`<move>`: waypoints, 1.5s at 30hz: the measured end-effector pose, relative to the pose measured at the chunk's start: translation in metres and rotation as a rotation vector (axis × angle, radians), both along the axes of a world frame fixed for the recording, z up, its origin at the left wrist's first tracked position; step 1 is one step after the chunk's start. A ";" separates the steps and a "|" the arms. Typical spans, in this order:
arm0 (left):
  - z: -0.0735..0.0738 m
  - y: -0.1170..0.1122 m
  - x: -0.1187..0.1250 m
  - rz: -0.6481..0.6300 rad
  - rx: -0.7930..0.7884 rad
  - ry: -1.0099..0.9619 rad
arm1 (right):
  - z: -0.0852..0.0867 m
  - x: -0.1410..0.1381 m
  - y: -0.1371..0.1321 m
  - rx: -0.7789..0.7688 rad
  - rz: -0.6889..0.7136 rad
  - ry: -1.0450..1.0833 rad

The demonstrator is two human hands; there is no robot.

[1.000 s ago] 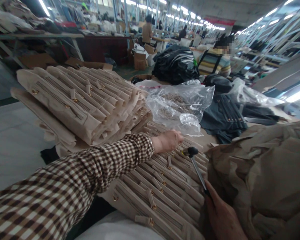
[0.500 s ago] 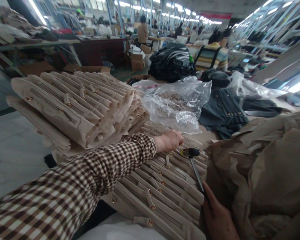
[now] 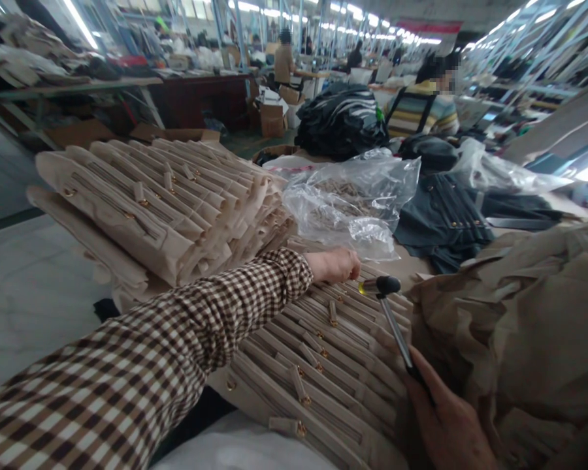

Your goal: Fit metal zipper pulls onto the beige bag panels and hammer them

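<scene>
Presently, the fingers (image 3: 353, 264) of the left hand (image 3: 332, 266) are being kept close together above the stacked panels, and whether anything is being pinched cannot be told. Just beside those fingertips, the head of a small black-headed hammer (image 3: 381, 285) is being held up, its metal shaft being gripped by the fingers of the right hand (image 3: 445, 418). Below both hands, beige bag panels (image 3: 323, 365) with brass fittings are being kept in overlapping rows. A risk is being run: the left fingers could be struck if the hammer were swung this near them, and a fitting could be dented by a misplaced blow. Beyond the fingers, a taller stack of panels (image 3: 142, 215) and a clear plastic bag (image 3: 347, 209) are being left within reach.
</scene>
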State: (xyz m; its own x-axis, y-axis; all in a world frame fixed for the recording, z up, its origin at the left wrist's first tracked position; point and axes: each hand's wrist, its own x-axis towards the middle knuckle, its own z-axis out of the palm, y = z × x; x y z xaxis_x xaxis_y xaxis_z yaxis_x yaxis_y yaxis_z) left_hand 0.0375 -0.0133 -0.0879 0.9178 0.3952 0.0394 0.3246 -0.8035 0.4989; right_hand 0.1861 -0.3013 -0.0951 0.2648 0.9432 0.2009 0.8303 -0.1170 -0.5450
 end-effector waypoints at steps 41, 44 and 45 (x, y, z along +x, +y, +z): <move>0.006 -0.090 -0.070 0.287 0.395 0.212 | 0.016 -0.004 0.040 -0.105 0.084 -0.188; 0.007 -0.090 -0.069 0.313 0.349 0.230 | 0.012 -0.005 0.026 0.023 0.026 -0.172; 0.007 -0.090 -0.069 0.312 0.326 0.240 | 0.008 -0.004 0.023 0.021 0.030 -0.169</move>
